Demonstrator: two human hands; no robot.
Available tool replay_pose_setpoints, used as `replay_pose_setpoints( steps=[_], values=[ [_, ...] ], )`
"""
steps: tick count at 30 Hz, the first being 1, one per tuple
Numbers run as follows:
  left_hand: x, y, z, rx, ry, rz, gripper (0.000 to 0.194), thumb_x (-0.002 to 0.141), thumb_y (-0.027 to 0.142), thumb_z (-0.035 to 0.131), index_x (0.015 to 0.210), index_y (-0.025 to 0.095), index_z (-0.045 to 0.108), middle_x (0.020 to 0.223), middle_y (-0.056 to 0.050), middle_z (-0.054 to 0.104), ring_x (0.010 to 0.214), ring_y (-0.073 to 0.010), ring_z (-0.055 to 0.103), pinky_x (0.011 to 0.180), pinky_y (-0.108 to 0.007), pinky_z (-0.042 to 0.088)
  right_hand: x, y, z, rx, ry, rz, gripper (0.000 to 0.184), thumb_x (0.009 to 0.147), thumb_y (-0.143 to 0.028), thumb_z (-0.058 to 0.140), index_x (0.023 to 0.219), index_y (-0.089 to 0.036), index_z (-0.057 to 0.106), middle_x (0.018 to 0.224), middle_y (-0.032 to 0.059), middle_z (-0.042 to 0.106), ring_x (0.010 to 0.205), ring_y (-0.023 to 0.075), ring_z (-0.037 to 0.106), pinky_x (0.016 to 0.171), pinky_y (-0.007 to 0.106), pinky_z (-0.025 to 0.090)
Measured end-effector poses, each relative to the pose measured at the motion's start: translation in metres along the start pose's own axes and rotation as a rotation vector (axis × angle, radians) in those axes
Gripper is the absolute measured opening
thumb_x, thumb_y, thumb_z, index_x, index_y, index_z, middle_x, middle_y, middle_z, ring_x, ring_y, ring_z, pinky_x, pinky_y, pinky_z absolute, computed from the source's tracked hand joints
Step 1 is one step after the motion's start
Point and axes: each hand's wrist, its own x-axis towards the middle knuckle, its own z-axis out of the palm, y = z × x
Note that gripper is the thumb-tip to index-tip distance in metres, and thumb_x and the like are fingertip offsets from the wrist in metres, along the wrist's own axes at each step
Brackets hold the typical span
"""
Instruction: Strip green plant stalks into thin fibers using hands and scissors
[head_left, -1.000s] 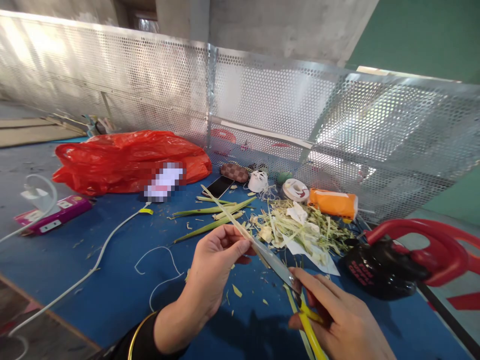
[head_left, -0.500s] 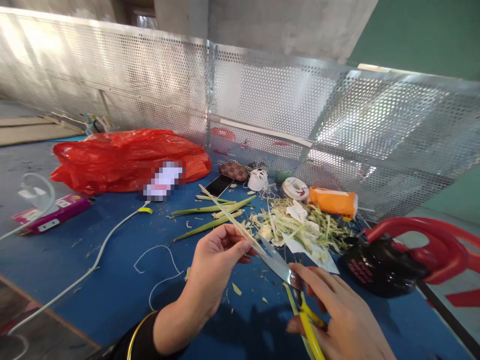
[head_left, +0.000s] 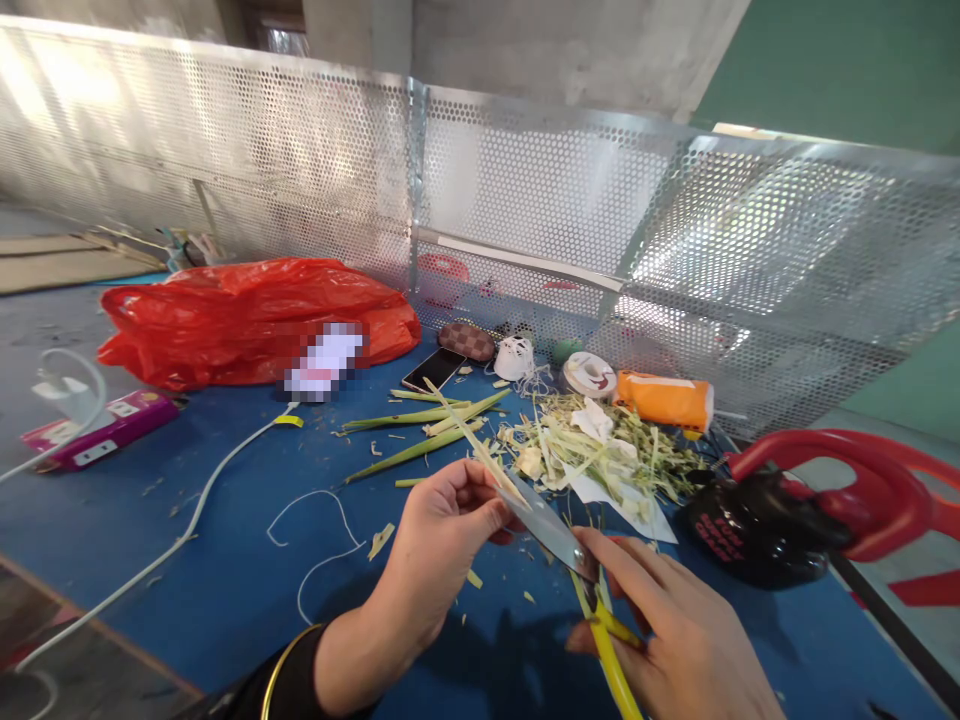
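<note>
My left hand [head_left: 448, 545] pinches a long, pale green plant strip [head_left: 466, 428] between thumb and fingers. The strip slants up and away, its pointed tip toward the phone. My right hand [head_left: 679, 625] is wrapped around scissors with yellow handles [head_left: 616, 668]. Their metal blades [head_left: 551, 528] lie against the near part of the strip, just beside my left fingertips; whether they are cutting into it I cannot tell. Several green stalks [head_left: 409, 452] rest on the blue table [head_left: 247, 590] beyond my left hand. A heap of plant trimmings [head_left: 607, 445] lies behind the scissors.
A red plastic bag [head_left: 247, 310] and a phone on a white cable [head_left: 326, 362] are at left, near a purple power strip [head_left: 112, 428]. Behind stand a dark phone [head_left: 435, 369], a checked case [head_left: 466, 342], tape roll [head_left: 589, 375] and orange packet [head_left: 664, 400]. A black bag [head_left: 750, 535] sits right.
My left hand has shifted slightly right and down with the strip, whose tip now lies farther right. The scissor blades look closer together. A pale scrap shows on the table left of my hand.
</note>
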Motion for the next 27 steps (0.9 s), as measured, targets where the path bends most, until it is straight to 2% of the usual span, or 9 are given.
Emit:
replay_pose_setpoints(
  steps=[10,14,20,27],
  values=[
    [0.001,0.001,0.001,-0.014,-0.008,-0.019,0.024,0.066,0.025,0.077,0.072,0.014,0.057,0.061,0.0,0.065,0.056,-0.0094,0.06,0.056,-0.019,0.047,-0.002,0.001,0.002,-0.01,0.009,0.007,0.054,0.092,-0.06,0.038,0.114,-0.015,0.057,0.084,0.0084,0.072,0.068,0.0193,0.072,0.057,0.026,0.058],
    [0.001,0.003,0.001,-0.034,-0.014,-0.038,0.023,0.066,0.024,0.077,0.072,0.014,0.057,0.062,0.0,0.065,0.056,-0.0092,0.061,0.057,-0.018,0.048,-0.004,0.005,0.004,0.003,-0.043,0.012,0.053,0.092,-0.059,0.038,0.12,-0.016,0.054,0.085,0.0068,0.071,0.067,0.0176,0.071,0.057,0.025,0.058],
    [0.0,0.005,-0.001,-0.032,-0.033,-0.026,0.018,0.075,0.028,0.07,0.073,0.014,0.058,0.068,-0.003,0.068,0.06,-0.0105,0.063,0.059,-0.02,0.05,-0.01,0.009,0.007,0.009,-0.081,0.017,0.054,0.09,-0.059,0.044,0.126,-0.018,0.051,0.091,0.0064,0.071,0.074,0.0184,0.072,0.062,0.025,0.058],
    [-0.001,0.004,-0.001,0.025,-0.011,0.008,0.017,0.076,0.029,0.067,0.072,0.014,0.06,0.067,-0.003,0.069,0.06,-0.0121,0.064,0.059,-0.02,0.049,-0.008,0.003,0.005,0.032,-0.052,0.072,0.057,0.087,-0.062,0.047,0.121,-0.018,0.054,0.087,0.0068,0.071,0.066,0.0187,0.071,0.056,0.026,0.058]
  ],
)
